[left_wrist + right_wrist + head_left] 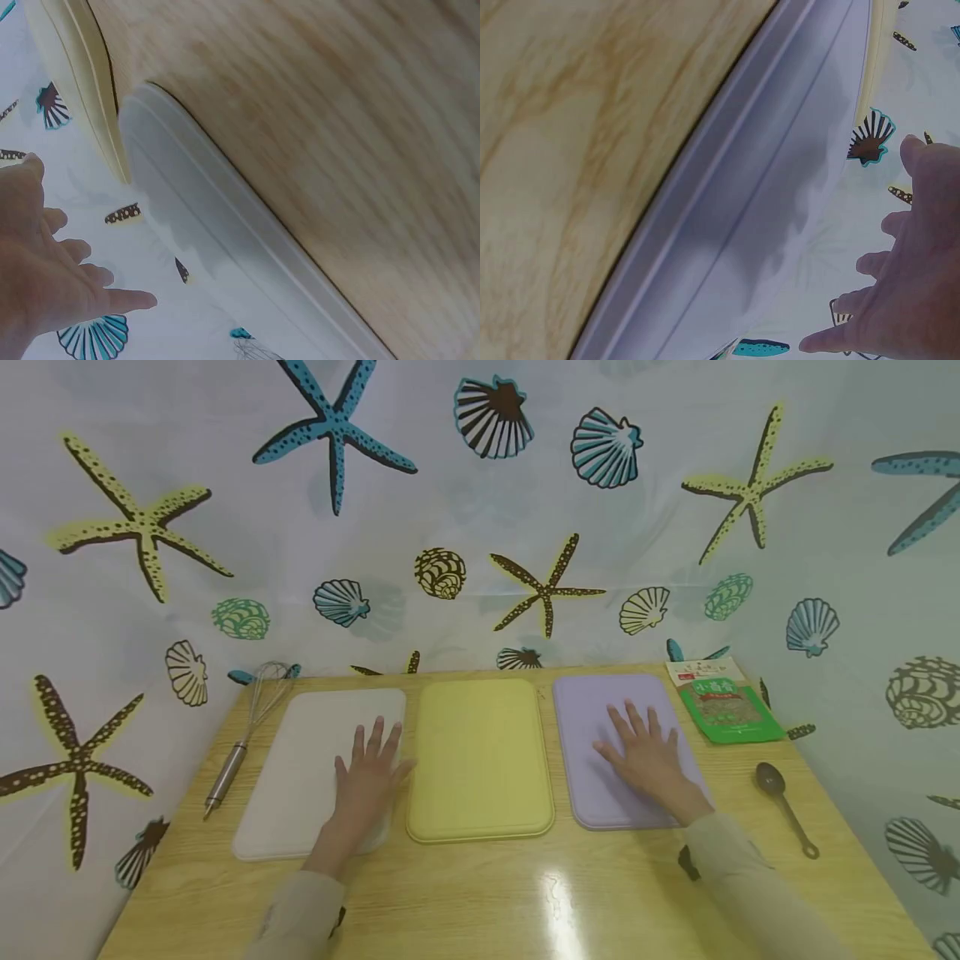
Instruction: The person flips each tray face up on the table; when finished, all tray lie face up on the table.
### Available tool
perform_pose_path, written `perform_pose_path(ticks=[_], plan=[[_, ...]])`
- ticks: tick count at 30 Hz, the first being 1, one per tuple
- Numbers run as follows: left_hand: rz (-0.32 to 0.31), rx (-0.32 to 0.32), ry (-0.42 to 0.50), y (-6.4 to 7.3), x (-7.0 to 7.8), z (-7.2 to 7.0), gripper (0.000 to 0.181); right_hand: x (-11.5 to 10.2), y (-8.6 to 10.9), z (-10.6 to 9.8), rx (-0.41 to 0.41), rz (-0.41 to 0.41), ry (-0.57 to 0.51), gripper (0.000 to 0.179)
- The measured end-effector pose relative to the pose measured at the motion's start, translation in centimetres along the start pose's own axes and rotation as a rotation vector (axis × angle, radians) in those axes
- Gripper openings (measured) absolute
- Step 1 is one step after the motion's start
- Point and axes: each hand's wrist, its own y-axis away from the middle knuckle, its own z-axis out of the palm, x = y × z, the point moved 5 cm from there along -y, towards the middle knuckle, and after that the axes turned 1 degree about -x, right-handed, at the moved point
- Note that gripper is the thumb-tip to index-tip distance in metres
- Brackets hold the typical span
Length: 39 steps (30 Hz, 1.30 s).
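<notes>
1. The left hand [369, 775] lay flat, fingers straight and slightly spread, on the right part of the white cutting board [300, 777]. It gripped nothing.
2. The right hand [647, 753] lay flat in the same manner, fingers straight and apart, on the purple cutting board [592, 710], toward its right and near part. It also gripped nothing.
3. The three boards lay in a row on the wooden table [480, 893]: white at left, yellow cutting board [480, 760] in the middle, purple at right. The white and yellow boards lay just beside each other; whether their edges touched could not be told.
4. Judged from this posture, the step in hand was a resting or steadying of the two outer boards. To do it well, pressure had to be kept even across palm and fingers, so that neither board slid on the smooth tabletop.
5. The wrist views showed the white board's raised rim [247, 232] and the purple board's rim [727, 202]. Any later lift was best started at these edges, not from the flat face.
6. Clearance items: a whisk [247, 727] lay left of the white board; a green packet [723, 702] lay to the far right and a dark spoon [783, 806] right of the purple board. Outward sliding would have risked striking them.
</notes>
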Motion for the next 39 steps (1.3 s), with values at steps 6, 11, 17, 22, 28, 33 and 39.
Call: perform_pose_path(ticks=[6, 11, 17, 22, 28, 33, 39], plan=[[0.020, -0.018, -0.013, -1.1, 1.9, 0.6, 0.066, 1.2, 0.2, 0.1, 0.002, 0.009, -0.010, 0.071], [0.048, -0.008, 0.002, -2.0, 3.1, 1.0, 0.066, 2.2, 0.1, 0.6, -0.018, 0.015, -0.001, 0.073], [0.076, 0.040, 0.012, -2.9, 4.8, 0.9, 0.064, 3.0, -0.1, 0.6, -0.016, 0.026, -0.011, 0.073], [0.045, 0.054, 0.002, -3.7, 6.4, 0.6, 0.064, 3.1, -0.1, 0.2, -0.018, 0.029, -0.018, 0.073], [0.045, 0.048, -0.053, -4.5, 8.2, 1.4, 0.064, 3.5, -0.2, 0.2, -0.019, 0.046, -0.022, 0.072], [0.065, 0.069, -0.039, -5.1, 10.4, 1.9, 0.064, 4.0, -0.2, 0.3, -0.016, 0.054, -0.026, 0.073], [0.086, 0.080, 0.006, -5.5, 12.9, 2.5, 0.064, 4.4, -0.1, 0.3, -0.018, 0.066, -0.022, 0.072]])
